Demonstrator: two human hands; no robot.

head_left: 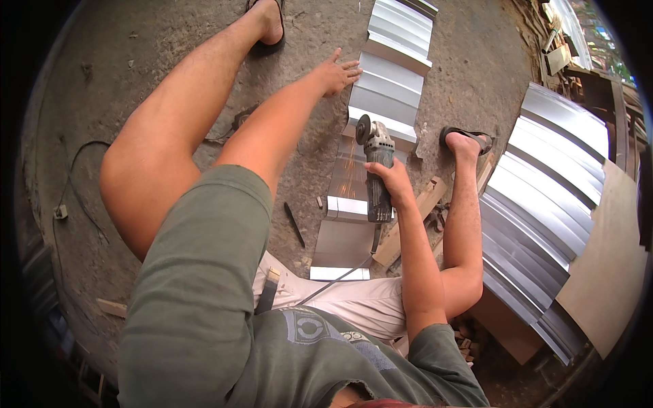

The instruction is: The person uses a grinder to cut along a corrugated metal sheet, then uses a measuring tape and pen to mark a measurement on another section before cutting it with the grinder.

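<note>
My right hand is wrapped round the body of an angle grinder, its disc meeting a long ribbed metal sheet on the ground. Orange sparks spray from the disc back toward me over the nearer part of the sheet. Farther up, my left hand lies with fingers spread, the tips at the sheet's left edge. The grinder's cord runs back across my lap. Whether the disc has cut right through cannot be seen.
Wooden planks lie right of the sheet, near my right foot. More ribbed sheets and a pale board are stacked at the right. A dark thin stick lies at left; a cable trails over the ground farther left.
</note>
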